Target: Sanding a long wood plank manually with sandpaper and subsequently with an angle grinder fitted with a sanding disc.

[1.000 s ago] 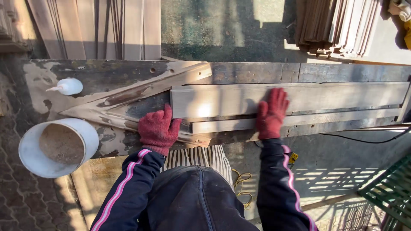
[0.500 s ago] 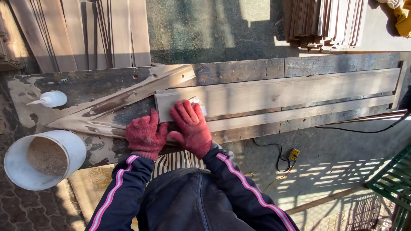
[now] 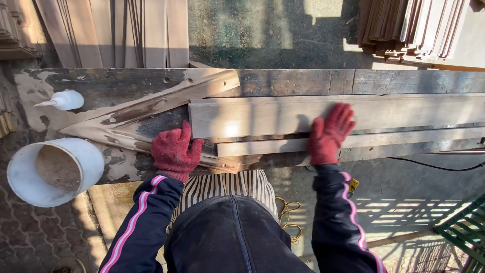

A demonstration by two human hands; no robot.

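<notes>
Change: half a second ago the right hand [image 3: 329,134] lay beside the left at the board's near-left end; it has since been slid out toward 3 o'clock along the wide board [image 3: 283,115], a stroke that reads as smoothing or pressing down.
Left hand [image 3: 173,152]: in a red knit glove, laid flat at the left end of the narrow strip [image 3: 262,147], fingers spread, nothing clasped.
Right hand: same glove, palm pressed flat across the wide board and the strip, fingers splayed toward 1 o'clock, nothing gripped.
Board position: laid lengthwise on the workbench [image 3: 298,81], just past the strip at 12 o'clock, its left end butted into the V-shaped jig [image 3: 151,108].
Materials: pale, planed, straight-edged wood; the bench dark, worn and crusted with dried glue.
Nearby: a white squeeze bottle [image 3: 63,100] at 10 o'clock; a white bucket of sawdust [image 3: 53,171] at 9 o'clock; stacked slats [image 3: 409,28] at 1 o'clock.
</notes>
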